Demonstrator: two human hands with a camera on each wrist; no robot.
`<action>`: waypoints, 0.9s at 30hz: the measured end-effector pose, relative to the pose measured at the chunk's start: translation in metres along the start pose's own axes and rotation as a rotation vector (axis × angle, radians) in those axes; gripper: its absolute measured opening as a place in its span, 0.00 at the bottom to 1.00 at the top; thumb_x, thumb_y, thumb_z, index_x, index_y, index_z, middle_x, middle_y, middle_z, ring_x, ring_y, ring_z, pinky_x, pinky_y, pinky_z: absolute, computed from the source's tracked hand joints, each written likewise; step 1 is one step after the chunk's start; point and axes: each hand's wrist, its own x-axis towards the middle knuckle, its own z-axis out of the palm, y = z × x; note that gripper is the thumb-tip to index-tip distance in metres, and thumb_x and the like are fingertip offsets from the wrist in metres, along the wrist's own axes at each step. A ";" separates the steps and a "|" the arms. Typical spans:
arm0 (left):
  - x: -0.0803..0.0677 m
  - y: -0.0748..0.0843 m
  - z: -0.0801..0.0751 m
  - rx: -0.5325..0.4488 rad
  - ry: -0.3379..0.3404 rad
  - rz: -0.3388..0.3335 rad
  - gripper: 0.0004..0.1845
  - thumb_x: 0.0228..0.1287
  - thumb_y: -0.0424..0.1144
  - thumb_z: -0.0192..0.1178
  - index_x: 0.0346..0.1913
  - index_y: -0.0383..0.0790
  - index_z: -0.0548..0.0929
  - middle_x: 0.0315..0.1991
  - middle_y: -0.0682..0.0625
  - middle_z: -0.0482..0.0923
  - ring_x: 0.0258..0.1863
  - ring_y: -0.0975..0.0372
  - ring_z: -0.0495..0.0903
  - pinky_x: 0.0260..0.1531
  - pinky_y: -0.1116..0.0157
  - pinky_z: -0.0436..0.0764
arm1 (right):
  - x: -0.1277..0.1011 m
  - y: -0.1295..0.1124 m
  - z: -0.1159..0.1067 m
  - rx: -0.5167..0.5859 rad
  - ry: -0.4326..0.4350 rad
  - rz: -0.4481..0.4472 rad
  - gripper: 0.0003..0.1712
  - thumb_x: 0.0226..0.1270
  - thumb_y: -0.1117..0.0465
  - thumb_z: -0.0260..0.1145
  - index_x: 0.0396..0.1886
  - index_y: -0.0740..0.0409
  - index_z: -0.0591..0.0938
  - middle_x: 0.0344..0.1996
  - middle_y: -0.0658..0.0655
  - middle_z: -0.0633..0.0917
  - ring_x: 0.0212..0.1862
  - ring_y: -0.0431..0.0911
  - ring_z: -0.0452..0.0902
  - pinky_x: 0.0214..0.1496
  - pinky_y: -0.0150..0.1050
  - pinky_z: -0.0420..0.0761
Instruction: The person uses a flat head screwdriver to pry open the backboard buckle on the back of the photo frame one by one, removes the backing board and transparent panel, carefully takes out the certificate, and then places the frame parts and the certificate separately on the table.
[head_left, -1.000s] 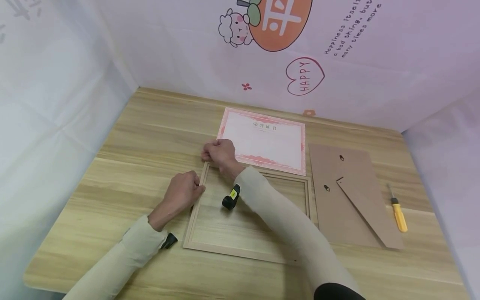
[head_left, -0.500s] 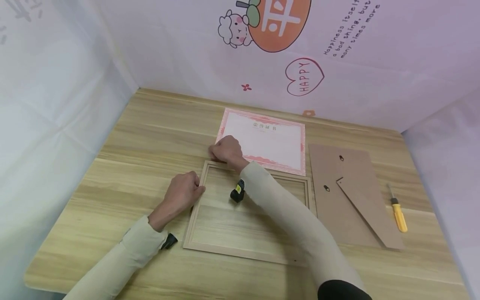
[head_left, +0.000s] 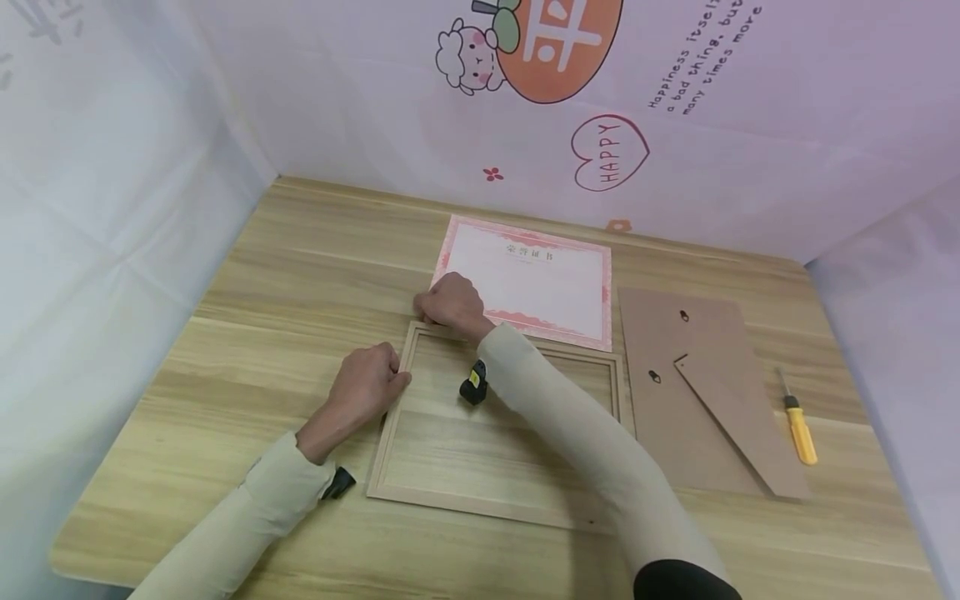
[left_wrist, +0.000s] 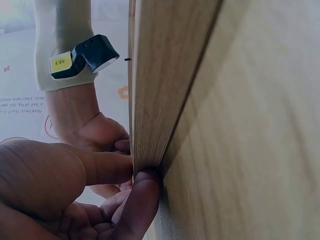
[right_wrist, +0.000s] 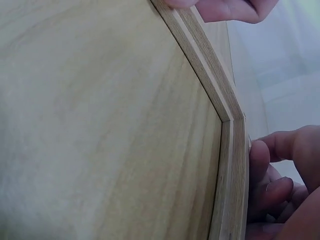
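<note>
A light wooden picture frame lies flat on the wooden table, its inner step facing up. My left hand pinches the frame's left side; in the left wrist view the thumb and a finger close on its edge from above and below. My right hand is at the far left corner, its arm crossing over the frame. In the right wrist view its curled fingers sit right against the outer edge, thumb bent toward the fingertip; I cannot tell whether something thin is between them.
Behind the frame lies a pink-bordered certificate, partly covered by the right hand. To the right is a brown backing board with a stand leg and two small hangers. A yellow-handled screwdriver lies beyond it. Printed cloth hangs behind the table.
My right hand has shifted a little right and away from the frame's far left corner, then slightly back. The left hand and the frame have stayed put.
</note>
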 end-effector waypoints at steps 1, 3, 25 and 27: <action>0.000 0.000 0.000 0.000 0.000 0.000 0.08 0.63 0.35 0.64 0.32 0.33 0.78 0.24 0.46 0.80 0.19 0.62 0.75 0.19 0.70 0.71 | 0.000 0.000 0.000 -0.007 -0.002 0.002 0.19 0.54 0.55 0.62 0.06 0.52 0.78 0.04 0.47 0.70 0.11 0.40 0.60 0.13 0.34 0.53; 0.000 0.000 0.000 0.002 0.000 -0.003 0.08 0.63 0.35 0.64 0.32 0.33 0.78 0.24 0.47 0.80 0.20 0.62 0.75 0.19 0.70 0.71 | 0.000 -0.001 -0.001 -0.019 -0.013 0.007 0.18 0.52 0.56 0.62 0.05 0.51 0.75 0.05 0.47 0.67 0.11 0.40 0.58 0.13 0.34 0.53; -0.002 0.000 0.000 -0.002 0.020 0.036 0.08 0.62 0.35 0.65 0.31 0.33 0.79 0.23 0.46 0.80 0.18 0.62 0.73 0.19 0.70 0.71 | -0.001 0.006 -0.001 -0.175 0.022 -0.106 0.32 0.64 0.39 0.62 0.07 0.48 0.65 0.08 0.44 0.60 0.14 0.38 0.56 0.14 0.32 0.57; -0.002 0.001 0.000 0.000 0.020 0.038 0.08 0.62 0.35 0.65 0.31 0.33 0.79 0.24 0.46 0.80 0.19 0.62 0.74 0.19 0.70 0.71 | -0.002 0.006 -0.001 -0.183 0.027 -0.103 0.31 0.64 0.39 0.62 0.07 0.48 0.65 0.08 0.44 0.60 0.14 0.38 0.56 0.14 0.33 0.57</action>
